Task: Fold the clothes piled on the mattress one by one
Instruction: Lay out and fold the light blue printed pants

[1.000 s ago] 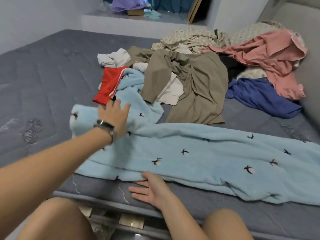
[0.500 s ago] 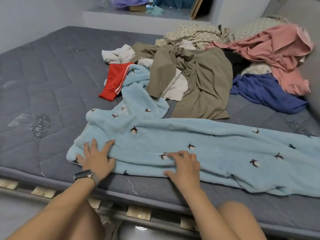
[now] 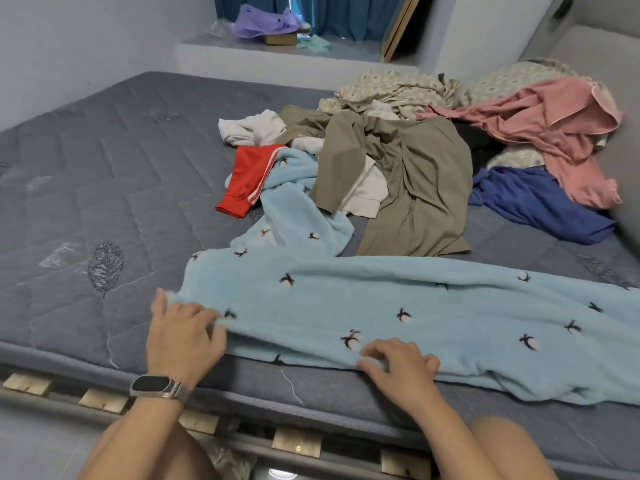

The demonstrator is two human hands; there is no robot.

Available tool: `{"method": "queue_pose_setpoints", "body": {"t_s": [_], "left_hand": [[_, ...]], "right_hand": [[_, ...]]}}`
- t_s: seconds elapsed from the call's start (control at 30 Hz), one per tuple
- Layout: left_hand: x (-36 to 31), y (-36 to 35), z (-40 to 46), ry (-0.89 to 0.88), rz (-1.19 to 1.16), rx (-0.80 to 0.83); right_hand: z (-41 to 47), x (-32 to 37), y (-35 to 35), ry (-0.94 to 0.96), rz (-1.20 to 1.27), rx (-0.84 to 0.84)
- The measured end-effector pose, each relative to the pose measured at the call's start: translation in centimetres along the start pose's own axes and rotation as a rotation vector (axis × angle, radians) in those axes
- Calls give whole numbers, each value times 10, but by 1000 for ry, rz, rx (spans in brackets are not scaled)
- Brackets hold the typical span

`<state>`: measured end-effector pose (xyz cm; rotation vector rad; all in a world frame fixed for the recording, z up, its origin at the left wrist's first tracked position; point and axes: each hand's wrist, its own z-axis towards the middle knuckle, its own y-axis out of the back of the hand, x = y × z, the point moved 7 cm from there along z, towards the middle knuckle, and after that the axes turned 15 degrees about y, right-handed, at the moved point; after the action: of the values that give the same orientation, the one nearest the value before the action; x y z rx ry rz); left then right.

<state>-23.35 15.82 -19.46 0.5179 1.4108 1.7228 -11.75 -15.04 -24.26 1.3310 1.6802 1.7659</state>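
A long light-blue fleece garment (image 3: 398,296) with small dark-and-white motifs lies stretched across the near part of the grey quilted mattress (image 3: 104,202). My left hand (image 3: 181,336), with a watch on its wrist, pinches the garment's left end near the mattress's front edge. My right hand (image 3: 401,363) grips the garment's near hem with curled fingers. Behind them sits the pile of clothes (image 3: 415,161): an olive-brown garment, white pieces, a red piece with white stripes (image 3: 247,180), a pink garment (image 3: 561,133), a dark blue one (image 3: 536,202) and patterned beige fabric.
A grey padded headboard (image 3: 627,161) rises at the right. A ledge (image 3: 277,53) behind the mattress carries a purple bag and a small box, with blue curtains above. Wooden bed slats (image 3: 294,445) show below the mattress's front edge, with my knees over them.
The garment's left end has been pulled flatter and straighter along the front edge. Both hands went from lying flat on the fleece to gripping its near edge, the right hand shifting to the right.
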Motion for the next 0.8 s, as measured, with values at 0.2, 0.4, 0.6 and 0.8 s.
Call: {"method": "queue_pose_setpoints", "body": {"t_s": [0.2,0.4,0.6,0.8], "left_hand": [[8,-21,-8,248,-51,166],[18,-37,17,521,-171,23],[55,-69,51,810,-243,297],[59,-87,71,856,-465,415]], "right_hand": [[15,2,21,23,9,-225],[55,-51,18,-135,-62,-109],[92,-61,22,-94,-182,-151],[139,-39,22,191,-213,-259]]}}
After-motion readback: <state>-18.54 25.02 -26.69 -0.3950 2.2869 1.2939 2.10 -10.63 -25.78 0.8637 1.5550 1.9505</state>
